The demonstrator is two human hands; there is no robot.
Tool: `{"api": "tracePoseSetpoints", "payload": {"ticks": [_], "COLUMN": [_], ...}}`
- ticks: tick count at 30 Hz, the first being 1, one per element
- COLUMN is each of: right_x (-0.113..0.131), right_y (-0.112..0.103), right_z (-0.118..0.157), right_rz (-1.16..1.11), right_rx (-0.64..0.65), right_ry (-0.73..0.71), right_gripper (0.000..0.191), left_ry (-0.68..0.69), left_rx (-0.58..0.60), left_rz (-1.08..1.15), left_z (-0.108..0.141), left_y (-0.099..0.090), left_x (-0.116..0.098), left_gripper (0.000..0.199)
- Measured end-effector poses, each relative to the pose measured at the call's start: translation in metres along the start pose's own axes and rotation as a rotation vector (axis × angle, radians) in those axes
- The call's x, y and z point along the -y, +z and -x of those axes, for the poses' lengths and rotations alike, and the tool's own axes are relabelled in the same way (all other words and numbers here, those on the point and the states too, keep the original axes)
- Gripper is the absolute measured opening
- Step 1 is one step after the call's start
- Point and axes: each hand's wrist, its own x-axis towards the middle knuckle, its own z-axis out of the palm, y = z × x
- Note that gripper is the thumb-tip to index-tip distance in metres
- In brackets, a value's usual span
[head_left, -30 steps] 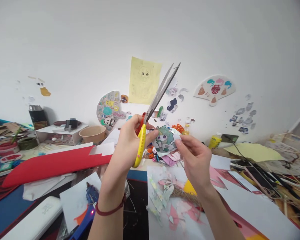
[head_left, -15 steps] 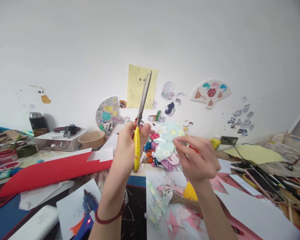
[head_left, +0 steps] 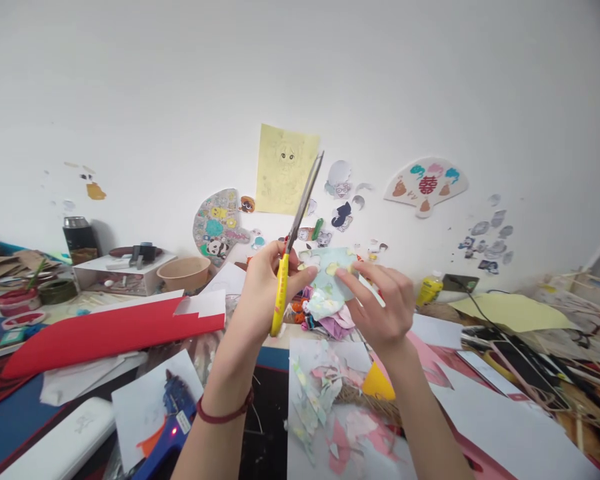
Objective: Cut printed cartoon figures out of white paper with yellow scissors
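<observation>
My left hand (head_left: pixel 267 283) is closed around yellow-handled scissors (head_left: pixel 282 293), whose blades point up and lean right, apparently together. The thumb of that hand also presses on a pale blue-green piece with light yellow flower shapes (head_left: pixel 341 261). At the piece's right side, my right hand (head_left: pixel 383 303) pinches it between thumb and fingers. Cloth or paper, I cannot tell. Just below it is a bunched heap of pale green and purple pieces (head_left: pixel 337 323). Torn green and pink scraps (head_left: pixel 317 400) lie on a white sheet (head_left: pixel 300 460) under both hands.
At the lower left a blue glue gun (head_left: pixel 173 427) with a red light rests by a white case (head_left: pixel 67 437). A large red sheet (head_left: pixel 115 337) lies behind them. A tan bowl (head_left: pixel 184 272) stands near the wall, and a phone (head_left: pixel 525 370) lies at right.
My right hand has brought the flowered piece left and slightly down to my left hand, whose thumb now touches it. The scissors have tilted further right.
</observation>
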Motion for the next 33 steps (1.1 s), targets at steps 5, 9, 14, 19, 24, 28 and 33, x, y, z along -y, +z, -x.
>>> {"api": "tracePoseSetpoints", "payload": {"ticks": [5,9,14,19,24,28,33], "right_x": [0.003,0.001,-0.001,-0.002,-0.009,-0.007,0.003], "right_y": [0.0,0.001,0.009,0.022,0.023,0.018,0.017], "right_z": [-0.004,-0.01,0.0,0.012,0.012,0.009,0.006], "right_rz": [-0.492,-0.929,-1.116,-1.13,-1.231,-1.426,-1.592], "right_rx": [0.16,0.413,0.656,0.555,0.443,0.55,0.704], "right_ry": [0.564,1.072,1.209,1.275,1.33,1.341,1.363], "right_gripper": [0.05,0.047,0.035,0.037,0.036,0.032,0.029], "left_ry": [0.059,0.101,0.182,0.167,0.13,0.139,0.1], "left_rx": [-0.111,-0.062,0.113,0.036,0.041,0.162,0.311], "left_rz": [-0.201,-0.287,-0.259,-0.149,0.013,0.142,0.251], "left_z": [-0.008,-0.012,-0.017,-0.023,-0.024,-0.018,-0.009], "left_y": [-0.002,-0.007,-0.007,0.004,0.009,0.015,0.031], "left_x": [0.013,0.017,0.027,0.044,0.045,0.037,0.035], "left_gripper": [0.024,0.022,0.025,0.025,0.034,0.032,0.029]}}
